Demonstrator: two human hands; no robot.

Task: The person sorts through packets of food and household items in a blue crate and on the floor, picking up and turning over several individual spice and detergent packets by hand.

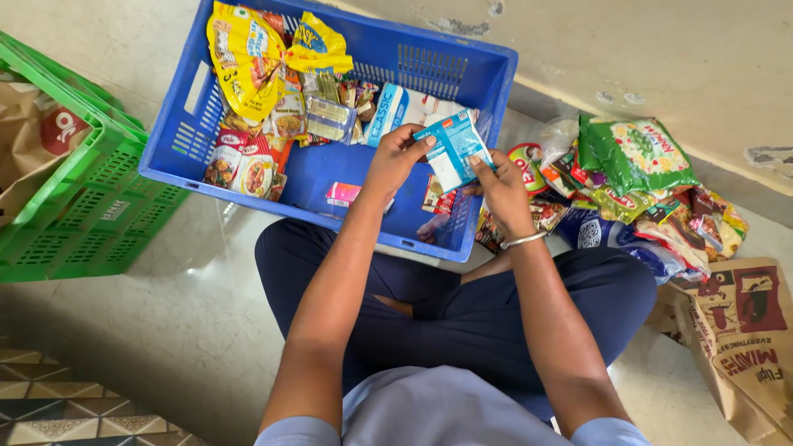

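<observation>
I sit cross-legged on the floor with both hands raised over a blue plastic crate [182,144]. My left hand [395,158] and my right hand [502,192] both grip a small light-blue and white packet [453,149], one at each side. A metal bangle circles my right wrist. Inside the crate lie yellow snack bags [248,54], red noodle packs [244,165], a white and blue pack [405,107] and a small pink packet [341,194].
A green plastic crate [78,206] holding a brown paper bag stands at the left. To the right, a heap of packets [644,198] topped by a green bag lies against the wall. A brown paper bag [743,339] lies at the lower right.
</observation>
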